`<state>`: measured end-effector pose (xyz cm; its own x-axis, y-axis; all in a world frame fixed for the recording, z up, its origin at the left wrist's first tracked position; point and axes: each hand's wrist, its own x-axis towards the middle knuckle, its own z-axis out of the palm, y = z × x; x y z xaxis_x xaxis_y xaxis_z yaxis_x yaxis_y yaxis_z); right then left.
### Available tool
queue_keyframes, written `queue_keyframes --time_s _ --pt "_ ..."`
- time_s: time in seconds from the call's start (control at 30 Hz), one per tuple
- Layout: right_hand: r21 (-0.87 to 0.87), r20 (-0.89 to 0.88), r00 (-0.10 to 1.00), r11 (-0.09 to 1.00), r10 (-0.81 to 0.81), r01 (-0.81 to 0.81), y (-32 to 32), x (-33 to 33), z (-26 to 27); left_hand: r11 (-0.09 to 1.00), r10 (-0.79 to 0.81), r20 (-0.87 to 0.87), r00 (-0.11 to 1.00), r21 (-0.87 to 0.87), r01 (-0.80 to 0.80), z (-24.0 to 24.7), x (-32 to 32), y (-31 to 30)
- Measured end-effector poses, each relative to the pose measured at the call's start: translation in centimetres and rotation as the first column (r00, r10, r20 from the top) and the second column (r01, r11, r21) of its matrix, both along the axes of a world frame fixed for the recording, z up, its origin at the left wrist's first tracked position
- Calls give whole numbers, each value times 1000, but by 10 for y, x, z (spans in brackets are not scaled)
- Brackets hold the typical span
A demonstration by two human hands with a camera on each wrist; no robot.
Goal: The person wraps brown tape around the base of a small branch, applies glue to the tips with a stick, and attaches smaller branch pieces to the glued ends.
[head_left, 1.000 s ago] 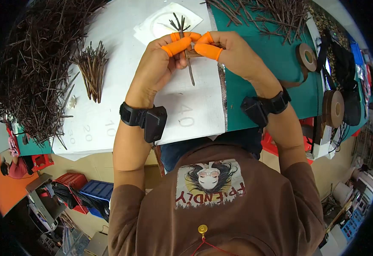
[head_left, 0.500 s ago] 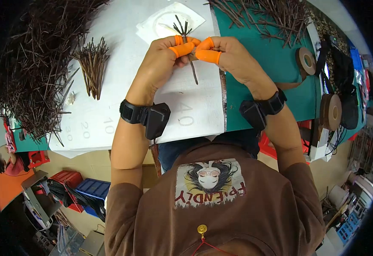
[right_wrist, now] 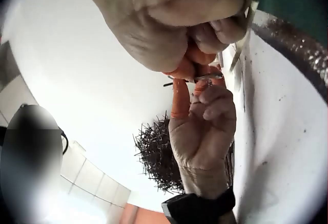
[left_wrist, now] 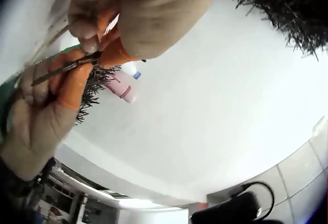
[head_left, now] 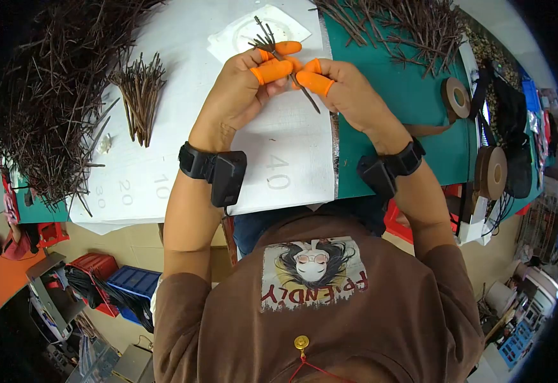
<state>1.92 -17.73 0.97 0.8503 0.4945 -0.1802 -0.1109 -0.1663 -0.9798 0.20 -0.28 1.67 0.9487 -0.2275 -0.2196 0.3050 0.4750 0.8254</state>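
Both hands wear orange finger covers on thumb and index finger and meet over the white part of the table. My left hand [head_left: 244,86] pinches a dark twig [head_left: 309,101] just below its forked top, which points away from the body. Its bare lower end slants down to the right. My right hand [head_left: 352,96] has thumb and index fingertips right at the stem, pinching a narrow brown tape [right_wrist: 244,39] there. The left wrist view shows the twig [left_wrist: 64,71] crossing between both hands' fingertips; the spot where tape meets stem is mostly hidden by fingers.
A large heap of dark twigs [head_left: 43,96] lies at left, beside a small upright-looking bundle [head_left: 140,102]. More twigs [head_left: 413,32] lie on the green mat [head_left: 394,96]. A white plate-like sheet [head_left: 285,29] is beyond the hands. Tape rolls [head_left: 456,99] stand at right.
The twig has turned in the fingers, its lower end swinging right and its forked top tilting left. My left index finger now extends past the stem; both hands stay close together.
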Motion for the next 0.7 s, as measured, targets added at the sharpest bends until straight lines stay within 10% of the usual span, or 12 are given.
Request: queue_keyframes --time_s 0.13,0.33,0.43,0.7 --pt "-63 382 918 987 -112 146 1 2 -7 921 131 107 985 355 -162 -4 -4 -10" --pt "-272 344 939 958 8 92 0 -4 6 855 171 163 972 466 -229 -9 -4 -14" --pt "-44 337 941 998 -20 37 -2 4 -9 859 141 145 979 474 -194 -10 -3 -9" --pt "-104 250 968 994 15 12 -10 8 -4 833 58 103 993 543 -105 -11 -2 -8"
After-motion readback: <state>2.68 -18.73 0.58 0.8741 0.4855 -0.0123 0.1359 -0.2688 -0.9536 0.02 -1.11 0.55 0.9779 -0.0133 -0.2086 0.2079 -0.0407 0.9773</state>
